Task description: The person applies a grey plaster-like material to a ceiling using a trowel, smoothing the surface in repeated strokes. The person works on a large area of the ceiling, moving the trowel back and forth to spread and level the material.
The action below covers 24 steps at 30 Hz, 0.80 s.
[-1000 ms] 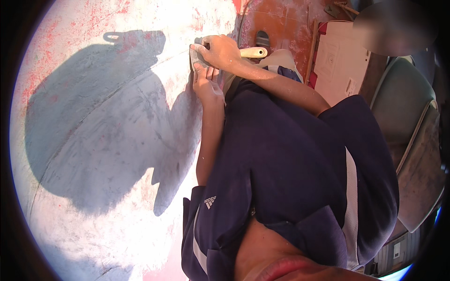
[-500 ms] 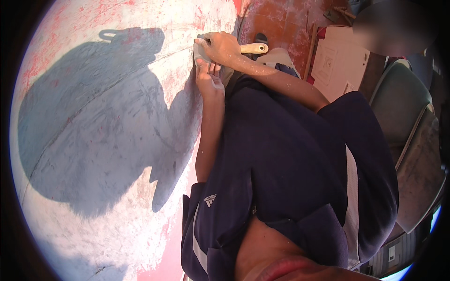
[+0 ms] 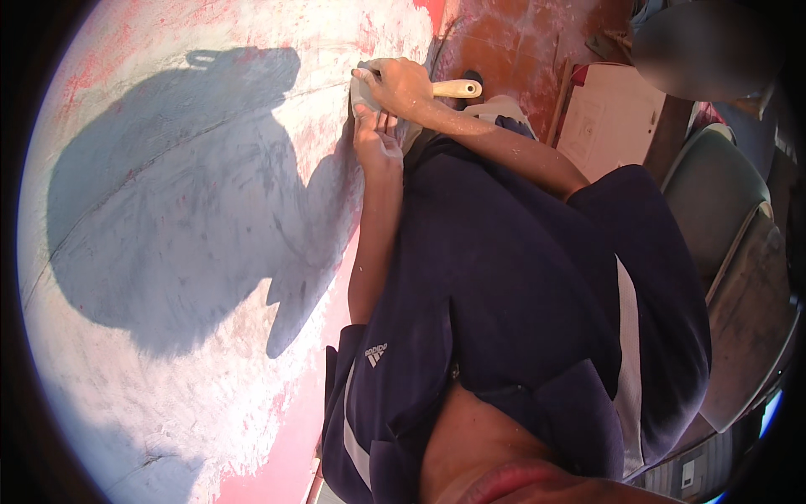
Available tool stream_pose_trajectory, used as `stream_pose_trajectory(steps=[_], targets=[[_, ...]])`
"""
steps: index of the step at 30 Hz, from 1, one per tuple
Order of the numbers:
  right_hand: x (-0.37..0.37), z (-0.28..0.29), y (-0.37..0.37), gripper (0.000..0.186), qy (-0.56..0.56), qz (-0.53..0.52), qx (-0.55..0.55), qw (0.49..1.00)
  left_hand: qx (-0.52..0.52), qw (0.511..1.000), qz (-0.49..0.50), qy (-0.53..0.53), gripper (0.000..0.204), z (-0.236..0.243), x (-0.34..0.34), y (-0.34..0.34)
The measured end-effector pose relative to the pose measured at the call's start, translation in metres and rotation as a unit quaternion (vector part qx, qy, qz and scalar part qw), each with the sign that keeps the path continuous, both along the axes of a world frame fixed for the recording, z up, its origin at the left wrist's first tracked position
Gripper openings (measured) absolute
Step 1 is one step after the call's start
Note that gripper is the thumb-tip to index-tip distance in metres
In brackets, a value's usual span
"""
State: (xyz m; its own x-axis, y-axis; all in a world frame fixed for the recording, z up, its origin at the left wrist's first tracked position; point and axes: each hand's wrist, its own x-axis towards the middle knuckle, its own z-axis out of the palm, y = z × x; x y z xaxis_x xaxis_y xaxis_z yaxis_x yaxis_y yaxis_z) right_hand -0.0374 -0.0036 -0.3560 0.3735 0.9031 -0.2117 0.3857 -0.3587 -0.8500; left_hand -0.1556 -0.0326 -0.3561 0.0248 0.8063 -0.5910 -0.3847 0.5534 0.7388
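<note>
A putty knife with a cream handle [image 3: 457, 89] is gripped by my right hand [image 3: 401, 88], its handle pointing away from the wall. Its greyish blade [image 3: 363, 91] appears to lie between my two hands, close against the wall. Just below, my left hand [image 3: 378, 139] has curled fingers and presses the lower end of that blade. White putty or dust smears the left palm, and specks dot the right forearm. The wall [image 3: 243, 370] is patchy white over red and pink. Exactly where the blade meets the wall is hidden by my hands.
My shadow covers much of the wall at left, where a thin crack [image 3: 126, 181] runs. A reddish floor [image 3: 512, 50] lies beyond my hands. At right are a whitish panel [image 3: 609, 118], a grey-green chair [image 3: 722, 181] and a blurred dark shape.
My hands keep nearly the same pose on the putty knife. The view has shifted slightly, and my shadow on the wall looks a little smaller.
</note>
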Motion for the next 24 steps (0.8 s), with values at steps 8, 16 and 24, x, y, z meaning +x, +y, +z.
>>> stream_pose_trajectory(steps=[8, 16, 24], targets=[[0.007, 0.034, 0.002, 0.045, 0.010, 0.024, 0.079, 0.997, 0.033, 0.998, 0.048, 0.018, 0.047, 0.037, 0.010, 0.002], [0.071, 0.046, -0.032, 0.030, 0.337, 0.204, 0.057, 0.917, 0.141, 0.966, -0.093, 0.197, 0.036, 0.060, 0.010, -0.052], [0.057, 0.112, -0.066, 0.026, 0.263, 0.375, -0.014, 0.889, 0.179, 0.975, 0.041, 0.128, 0.025, 0.078, -0.018, -0.120]])
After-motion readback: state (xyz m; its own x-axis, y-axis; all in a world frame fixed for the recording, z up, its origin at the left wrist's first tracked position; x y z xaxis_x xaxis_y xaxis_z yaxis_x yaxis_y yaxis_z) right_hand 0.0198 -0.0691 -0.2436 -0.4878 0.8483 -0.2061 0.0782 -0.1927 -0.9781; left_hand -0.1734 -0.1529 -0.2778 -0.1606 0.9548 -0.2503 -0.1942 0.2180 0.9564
